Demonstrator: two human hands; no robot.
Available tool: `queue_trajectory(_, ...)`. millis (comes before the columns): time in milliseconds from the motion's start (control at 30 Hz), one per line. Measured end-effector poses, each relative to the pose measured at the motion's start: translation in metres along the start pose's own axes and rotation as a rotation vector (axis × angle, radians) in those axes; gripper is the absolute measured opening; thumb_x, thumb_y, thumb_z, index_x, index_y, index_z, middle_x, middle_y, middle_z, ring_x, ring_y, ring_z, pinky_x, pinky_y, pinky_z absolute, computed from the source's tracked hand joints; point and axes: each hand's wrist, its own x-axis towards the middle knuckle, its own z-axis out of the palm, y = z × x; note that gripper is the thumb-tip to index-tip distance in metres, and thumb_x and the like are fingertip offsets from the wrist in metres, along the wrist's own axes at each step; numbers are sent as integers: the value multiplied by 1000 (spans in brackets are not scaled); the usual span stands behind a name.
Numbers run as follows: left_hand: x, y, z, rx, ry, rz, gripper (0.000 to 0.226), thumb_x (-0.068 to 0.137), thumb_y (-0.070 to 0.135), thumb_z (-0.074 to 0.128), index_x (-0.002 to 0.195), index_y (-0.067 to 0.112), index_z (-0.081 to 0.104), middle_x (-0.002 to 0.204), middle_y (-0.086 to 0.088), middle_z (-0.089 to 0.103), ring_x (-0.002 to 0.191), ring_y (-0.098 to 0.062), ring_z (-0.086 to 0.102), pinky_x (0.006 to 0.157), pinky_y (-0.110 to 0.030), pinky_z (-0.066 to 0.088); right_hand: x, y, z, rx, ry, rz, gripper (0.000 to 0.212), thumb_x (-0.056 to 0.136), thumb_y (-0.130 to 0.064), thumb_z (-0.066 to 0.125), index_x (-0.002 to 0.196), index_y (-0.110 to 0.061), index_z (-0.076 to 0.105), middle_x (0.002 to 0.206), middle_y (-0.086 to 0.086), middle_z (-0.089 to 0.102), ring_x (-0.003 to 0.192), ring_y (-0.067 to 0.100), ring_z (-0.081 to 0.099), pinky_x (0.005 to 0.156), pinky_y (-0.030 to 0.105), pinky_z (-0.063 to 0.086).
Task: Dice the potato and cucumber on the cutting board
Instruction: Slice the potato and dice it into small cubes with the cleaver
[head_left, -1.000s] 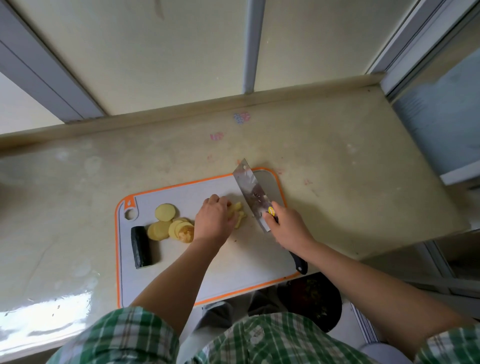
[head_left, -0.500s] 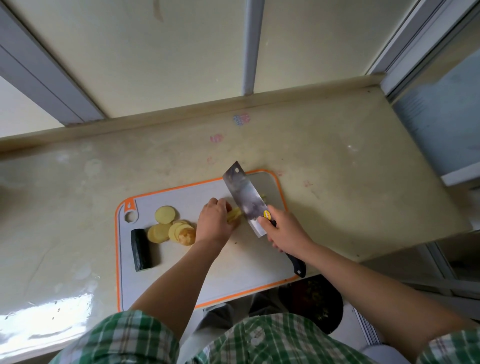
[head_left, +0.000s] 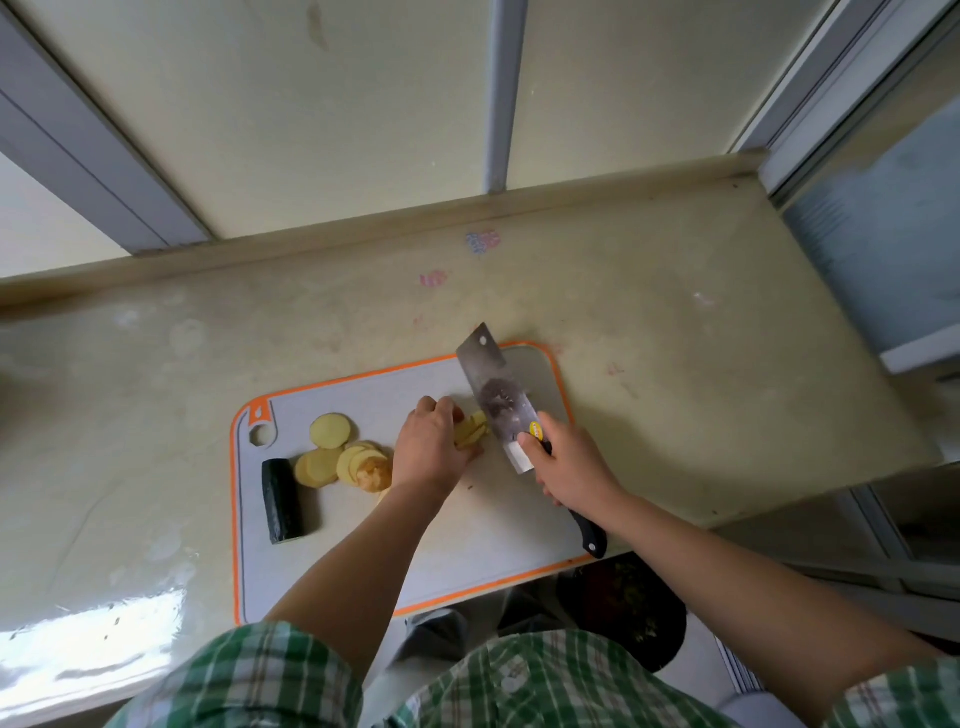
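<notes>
While your left hand (head_left: 431, 447) lies knuckles-up on the cutting board (head_left: 467, 525), its fingers curled down over a small stack of potato strips (head_left: 474, 430), your right hand (head_left: 571, 462) is wrapped round the black handle (head_left: 589, 532) of the one cleaver (head_left: 496, 395). The blade is tilted with its flat face towards you, just beside the stack on its right, and its tip reaches past the board's far edge. Your left forearm comes in nearly straight from below, your right angled in from the right. Left of your left hand lie the potato slices (head_left: 318, 465): one lone round (head_left: 330, 430) and an overlapping cluster I cannot count exactly. One dark cucumber piece (head_left: 283, 500) lies near the board's left edge, well apart from both hands. The single board sits on the counter (head_left: 675, 364)
</notes>
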Motion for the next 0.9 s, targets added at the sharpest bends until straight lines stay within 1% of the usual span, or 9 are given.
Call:
queue_trajectory(67,-3,1,0,6,39,36,46,79,40,74,113,14,58,108,-6,51,95,-25,55,76,-33,44,-1,0,0,19,21,7,29,95,-28,51,71,-25,35,60,10,49,52,23,44,53,48,48)
queue_trajectory(133,-4,3,-1,27,98,100,37,85,36,68,114,14,60,107,-6,51,93,-25,56,73,-33,45,-1,2,-4,61,54,42,24,95,-27,50,76,-18,39,57,10,50,49,25,47,51,47,49)
queue_trajectory(200,-2,6,-3,39,119,137,31,87,28,66,114,13,63,106,-5,53,95,-26,56,75,-34,47,0,4,-11,88,79,66,24,95,-27,50,78,-14,40,55,13,52,46,26,50,48,46,49)
queue_trajectory(267,4,11,-4,47,98,141,32,87,26,66,116,14,64,107,-5,54,99,-26,55,77,-34,46,0,4,-16,112,88,79,24,96,-26,49,79,-11,41,55,14,53,42,23,50,43,43,48)
queue_trajectory(400,16,25,-3,127,15,138,30,88,28,63,115,16,64,111,-7,52,106,-25,50,80,-33,45,-2,5,-19,191,67,118,24,97,-21,49,80,-7,40,49,8,49,35,17,45,35,29,41)
queue_trajectory(600,25,32,1,200,14,105,23,88,27,61,105,11,64,109,-7,54,107,-24,47,77,-33,45,-5,6,-20,223,33,135,26,97,-20,49,74,-16,38,51,10,50,37,22,45,35,27,40)
queue_trajectory(700,25,32,-1,143,70,106,23,87,27,61,104,10,65,107,-8,57,106,-25,47,75,-32,42,-4,5,-21,244,22,142,24,97,-20,49,77,-12,40,51,9,49,37,20,44,35,27,40)
queue_trajectory(800,24,24,-7,77,117,25,26,88,26,60,106,8,64,107,-9,57,103,-26,48,78,-34,43,-2,2,-21,267,10,146,23,97,-19,49,79,-9,40,51,10,49,37,20,43,35,27,39)
queue_trajectory(900,19,8,-11,85,65,0,25,88,27,60,105,9,65,105,-8,58,102,-26,50,78,-35,45,-1,0,-18,289,-1,158,22,97,-19,49,81,-7,41,52,10,48,37,18,42,35,26,39)
